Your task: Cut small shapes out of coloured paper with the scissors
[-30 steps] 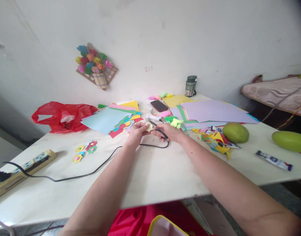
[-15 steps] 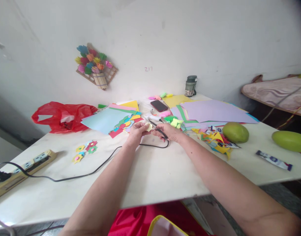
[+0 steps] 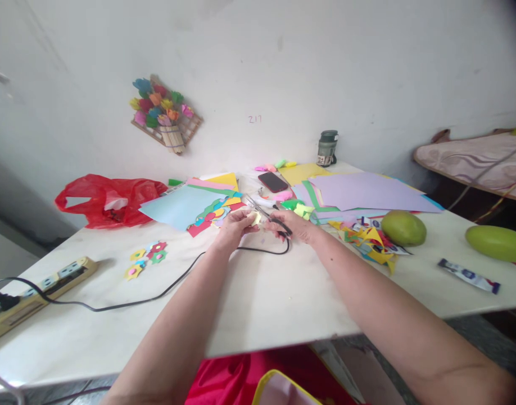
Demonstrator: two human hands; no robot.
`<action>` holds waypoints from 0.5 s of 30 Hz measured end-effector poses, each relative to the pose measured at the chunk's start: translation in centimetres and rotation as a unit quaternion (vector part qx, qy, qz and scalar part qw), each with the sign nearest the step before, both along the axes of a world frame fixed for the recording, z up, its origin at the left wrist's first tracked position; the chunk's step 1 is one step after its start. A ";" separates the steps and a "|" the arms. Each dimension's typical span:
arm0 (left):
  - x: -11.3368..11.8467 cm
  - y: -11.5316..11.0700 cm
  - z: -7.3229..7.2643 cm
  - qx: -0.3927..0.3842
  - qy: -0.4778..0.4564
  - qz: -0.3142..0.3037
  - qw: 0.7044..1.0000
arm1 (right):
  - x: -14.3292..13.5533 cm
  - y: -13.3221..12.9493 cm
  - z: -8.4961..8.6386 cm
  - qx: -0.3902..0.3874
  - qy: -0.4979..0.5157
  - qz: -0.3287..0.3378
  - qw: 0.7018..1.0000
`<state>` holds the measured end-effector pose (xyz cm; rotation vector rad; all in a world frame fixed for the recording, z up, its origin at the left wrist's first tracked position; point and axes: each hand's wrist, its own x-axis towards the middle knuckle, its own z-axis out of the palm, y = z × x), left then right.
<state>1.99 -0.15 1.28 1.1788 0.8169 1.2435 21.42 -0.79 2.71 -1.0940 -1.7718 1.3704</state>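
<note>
Between finger and thumb my left hand [image 3: 236,228] pinches a small pale yellow piece of paper [image 3: 257,218]. My right hand [image 3: 295,226] is closed round the dark handles of a pair of scissors [image 3: 263,211], whose blades point up and to the left beside the paper. Whether the blades touch the paper cannot be made out. Both hands hover over the table, close together. Just behind my left hand lie cut strips of coloured paper [image 3: 213,216]. A black cord [image 3: 190,264] runs beneath my hands.
Paper flowers [image 3: 158,254] lie to the left, near a power strip [image 3: 43,295] and a red plastic bag [image 3: 110,202]. A phone [image 3: 272,181] and lilac sheets [image 3: 363,190] are behind. Paper scraps [image 3: 370,242], a green mango [image 3: 403,228] and a tube [image 3: 469,275] are at right.
The scissors have tilted in my right hand, their blades now pointing higher and standing slightly clear of the paper. My left hand has barely moved, still pinching the paper.
</note>
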 end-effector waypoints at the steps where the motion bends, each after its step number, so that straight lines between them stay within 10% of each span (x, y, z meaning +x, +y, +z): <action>1: 0.0 0.0 0.0 -0.001 0.003 -0.005 1.000 | 0.1 0.1 0.0 0.003 -0.004 0.002 1.000; 15: -0.8 0.2 0.0 0.008 0.034 -0.033 0.999 | 0.2 0.4 0.1 0.034 -0.055 -0.006 0.998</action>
